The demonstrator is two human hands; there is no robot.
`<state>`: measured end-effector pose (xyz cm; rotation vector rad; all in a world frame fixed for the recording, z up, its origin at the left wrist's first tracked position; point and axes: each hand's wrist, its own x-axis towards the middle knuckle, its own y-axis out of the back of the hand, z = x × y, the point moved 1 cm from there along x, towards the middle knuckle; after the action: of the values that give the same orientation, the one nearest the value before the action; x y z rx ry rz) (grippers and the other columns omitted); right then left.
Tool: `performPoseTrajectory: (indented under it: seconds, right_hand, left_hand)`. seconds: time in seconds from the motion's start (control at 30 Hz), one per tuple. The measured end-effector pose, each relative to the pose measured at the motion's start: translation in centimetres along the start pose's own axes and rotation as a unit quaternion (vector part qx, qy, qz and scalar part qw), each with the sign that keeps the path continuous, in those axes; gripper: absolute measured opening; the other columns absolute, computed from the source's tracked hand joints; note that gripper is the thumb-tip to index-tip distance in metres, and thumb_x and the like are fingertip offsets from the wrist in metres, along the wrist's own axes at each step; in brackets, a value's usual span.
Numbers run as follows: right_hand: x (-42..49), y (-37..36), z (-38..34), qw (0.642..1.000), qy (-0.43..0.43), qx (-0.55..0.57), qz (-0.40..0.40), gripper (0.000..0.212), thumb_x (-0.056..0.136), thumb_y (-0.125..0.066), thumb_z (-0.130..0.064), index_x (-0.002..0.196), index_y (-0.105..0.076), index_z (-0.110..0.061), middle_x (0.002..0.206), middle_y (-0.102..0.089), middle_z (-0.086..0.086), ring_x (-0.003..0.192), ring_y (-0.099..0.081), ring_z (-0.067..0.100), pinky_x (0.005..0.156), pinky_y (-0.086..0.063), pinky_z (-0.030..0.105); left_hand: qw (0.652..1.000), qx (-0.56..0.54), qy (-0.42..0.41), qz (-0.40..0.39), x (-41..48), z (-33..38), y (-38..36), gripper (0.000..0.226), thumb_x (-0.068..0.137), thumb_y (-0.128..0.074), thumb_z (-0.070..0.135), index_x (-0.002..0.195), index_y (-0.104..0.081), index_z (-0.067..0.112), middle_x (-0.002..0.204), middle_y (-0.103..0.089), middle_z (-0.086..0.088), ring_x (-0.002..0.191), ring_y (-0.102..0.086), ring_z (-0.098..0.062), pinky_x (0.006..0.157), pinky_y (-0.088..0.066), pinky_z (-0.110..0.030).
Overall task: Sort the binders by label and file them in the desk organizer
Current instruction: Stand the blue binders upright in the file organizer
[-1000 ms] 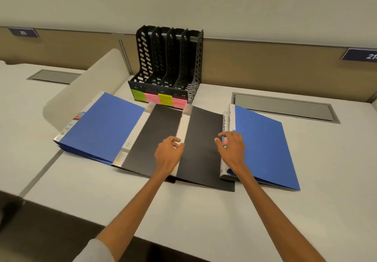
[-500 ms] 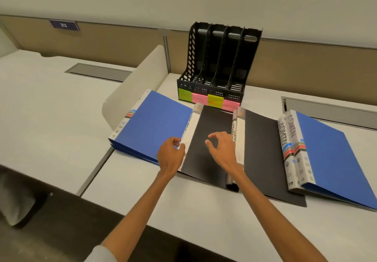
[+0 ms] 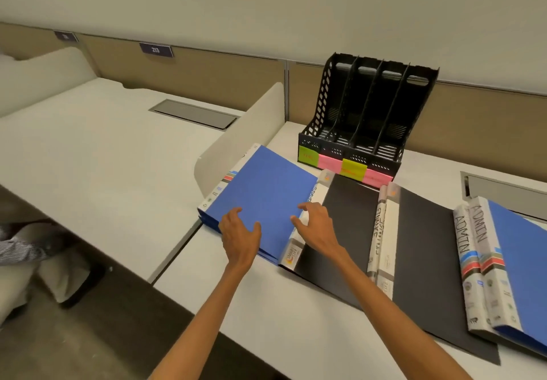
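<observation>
Since every binder lies flat on the surface (image 3: 296, 320), the step in hand looks like the sorting, with the filing not yet begun. Farthest left, the left hand (image 3: 240, 233) is spread wide, fingers straight and thumb out, palm down on the near part of the blue binder (image 3: 266, 190); it grips nothing. Just to its right, the right hand (image 3: 317, 225) hovers with fingers loosely curled at that binder's right edge, where the cover meets the white spine of a black binder (image 3: 352, 216). Whether the fingertips touch I cannot tell, and it holds nothing. The next move, as I judge it, calls for lifting or turning the blue binder so that its label can be read, since the spine along its left edge shows no writing I can make out. Behind stands the organizer (image 3: 367, 107), with coloured notes (image 3: 349, 169) on its slot fronts. Further right lie a second black binder (image 3: 423, 249) and the ADMIN binders (image 3: 521, 261), their two spines side by side.
</observation>
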<state>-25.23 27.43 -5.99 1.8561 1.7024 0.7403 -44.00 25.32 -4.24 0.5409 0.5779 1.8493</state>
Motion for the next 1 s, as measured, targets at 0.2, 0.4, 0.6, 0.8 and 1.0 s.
performPoseTrajectory:
  seconds: [0.2, 0.4, 0.6, 0.8, 1.0]
  right_hand:
    - [1.3, -2.3, -1.0, 0.999, 0.024, -0.012, -0.047, 0.044, 0.092, -0.061, -0.037, 0.129, -0.053, -0.015, 0.134, -0.052, 0.004, 0.127, -0.046, 0.02, 0.104, -0.04, 0.037]
    - [4.7, -5.0, -1.8, 0.998, -0.002, -0.01, -0.056, 0.048, 0.092, -0.061, -0.039, 0.131, -0.051, -0.014, 0.136, -0.05, 0.006, 0.129, -0.043, 0.022, 0.104, -0.04, 0.037]
    - [7.3, -8.3, -2.4, 0.997, -0.052, -0.045, -0.045, 0.045, 0.091, -0.06, -0.042, 0.128, -0.053, -0.016, 0.132, -0.049, 0.003, 0.127, -0.043, 0.021, 0.103, -0.038, 0.041]
    - [8.6, -10.1, -2.7, 0.995, -0.085, -0.048, 0.018, 0.042, 0.09, -0.061, -0.041, 0.125, -0.056, -0.018, 0.129, -0.049, 0.001, 0.125, -0.043, 0.02, 0.101, -0.033, 0.039]
    - [8.8, -11.0, -3.6, 0.99, -0.114, -0.049, 0.061, 0.044, 0.091, -0.058, -0.047, 0.125, -0.055, -0.02, 0.129, -0.049, 0.002, 0.123, -0.043, 0.022, 0.1, -0.034, 0.038]
  left_hand:
    - [0.995, -0.005, 0.085, 0.053, 3.2, -2.7, 2.3, 0.072, 0.081, -0.074, 0.033, 0.136, -0.038, 0.006, 0.135, -0.043, -0.017, 0.125, -0.04, -0.032, 0.094, -0.047, -0.047]
    - [0.988, -0.021, 0.151, 0.038, 8.1, -5.6, 3.2, 0.088, 0.078, -0.075, 0.042, 0.144, -0.029, 0.005, 0.138, -0.04, -0.017, 0.128, -0.035, -0.033, 0.096, -0.044, -0.047]
    - [0.988, -0.025, 0.133, -0.074, 12.1, -7.8, 3.8, 0.057, 0.081, -0.072, 0.044, 0.121, -0.056, 0.006, 0.112, -0.065, -0.01, 0.102, -0.063, -0.029, 0.065, -0.05, -0.027]
    - [0.961, 0.182, 0.117, -0.171, 15.2, -7.1, 4.4, 0.058, 0.077, -0.07, 0.052, 0.111, -0.056, 0.008, 0.109, -0.062, -0.009, 0.106, -0.057, -0.029, 0.086, -0.052, -0.04]
    - [0.949, 0.01, 0.172, -0.266, 16.7, -6.5, 4.1, 0.046, 0.077, -0.076, 0.033, 0.108, -0.051, 0.01, 0.105, -0.062, -0.007, 0.089, -0.06, -0.024, 0.074, -0.055, -0.034]
